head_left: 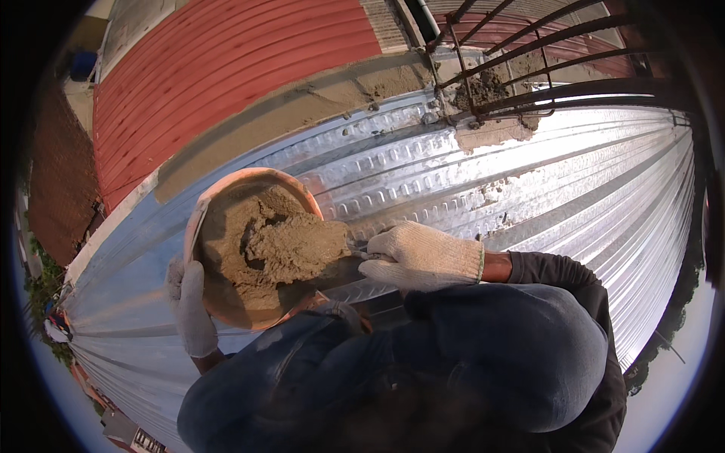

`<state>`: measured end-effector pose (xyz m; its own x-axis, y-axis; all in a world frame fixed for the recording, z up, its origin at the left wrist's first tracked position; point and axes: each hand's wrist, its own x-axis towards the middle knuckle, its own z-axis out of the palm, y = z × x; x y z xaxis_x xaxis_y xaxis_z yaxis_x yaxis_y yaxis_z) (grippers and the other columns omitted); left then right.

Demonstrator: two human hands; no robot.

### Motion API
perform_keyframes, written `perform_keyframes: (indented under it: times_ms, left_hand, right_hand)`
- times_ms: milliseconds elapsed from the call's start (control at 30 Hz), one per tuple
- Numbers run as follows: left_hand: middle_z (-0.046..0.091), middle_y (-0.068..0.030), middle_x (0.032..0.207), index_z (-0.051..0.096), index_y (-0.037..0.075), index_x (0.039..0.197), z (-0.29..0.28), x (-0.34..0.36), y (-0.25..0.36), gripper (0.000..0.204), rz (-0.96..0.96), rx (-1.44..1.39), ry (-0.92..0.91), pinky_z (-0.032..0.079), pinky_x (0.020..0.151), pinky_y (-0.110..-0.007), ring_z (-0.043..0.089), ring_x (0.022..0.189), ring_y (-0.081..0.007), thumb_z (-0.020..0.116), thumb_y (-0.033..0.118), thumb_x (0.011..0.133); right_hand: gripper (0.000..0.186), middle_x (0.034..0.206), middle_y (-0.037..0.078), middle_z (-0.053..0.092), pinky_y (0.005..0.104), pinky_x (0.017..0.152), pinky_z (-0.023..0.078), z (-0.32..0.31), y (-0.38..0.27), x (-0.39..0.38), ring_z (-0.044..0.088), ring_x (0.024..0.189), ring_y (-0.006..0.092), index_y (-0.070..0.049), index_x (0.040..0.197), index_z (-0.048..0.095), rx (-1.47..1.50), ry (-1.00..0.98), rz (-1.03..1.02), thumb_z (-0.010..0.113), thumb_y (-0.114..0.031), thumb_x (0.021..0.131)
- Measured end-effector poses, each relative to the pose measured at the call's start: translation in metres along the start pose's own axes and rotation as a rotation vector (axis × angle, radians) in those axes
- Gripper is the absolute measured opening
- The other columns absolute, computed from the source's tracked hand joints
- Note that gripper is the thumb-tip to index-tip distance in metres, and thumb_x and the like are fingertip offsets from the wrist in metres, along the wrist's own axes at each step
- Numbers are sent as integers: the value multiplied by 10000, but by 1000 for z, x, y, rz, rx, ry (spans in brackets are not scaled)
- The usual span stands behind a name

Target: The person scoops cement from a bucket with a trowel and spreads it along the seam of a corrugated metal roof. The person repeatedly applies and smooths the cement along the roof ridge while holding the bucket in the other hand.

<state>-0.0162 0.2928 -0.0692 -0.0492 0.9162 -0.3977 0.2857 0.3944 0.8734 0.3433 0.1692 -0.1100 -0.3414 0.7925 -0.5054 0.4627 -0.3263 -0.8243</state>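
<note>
An orange bucket [198, 219] with wet grey-brown mortar [276, 241] inside rests tilted in front of my knees. My left hand [189, 306], in a white knit glove, grips the bucket's left rim from outside. In the same kind of glove, my right hand [423, 257] is closed round the handle of a trowel [356, 251]. A thick heap of mortar covers most of the trowel's blade, which reaches over the bucket's right rim, so its shape is hidden.
Ribbed metal sheets [408, 189] lie under and around me. A mortar strip [302, 106] borders a red corrugated roof [234, 83] beyond. Rusty rebar [544, 64] juts in at upper right, above a mortar patch [495, 134]. My bent knees [521, 340] are close to the bucket.
</note>
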Motion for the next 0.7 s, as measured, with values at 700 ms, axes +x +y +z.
perform_keyframes:
  times_ms: [700]
  left_hand:
    - [674, -1, 1162, 718, 41, 1237, -35, 17, -32, 239, 36, -58, -1, 487, 964, -297, 600, 1065, -116, 713, 205, 1063]
  right_hand:
    - [454, 679, 17, 610, 284, 414, 521, -80, 108, -40, 581, 474, 114, -4, 1013, 672, 1454, 105, 246, 560, -425, 1141]
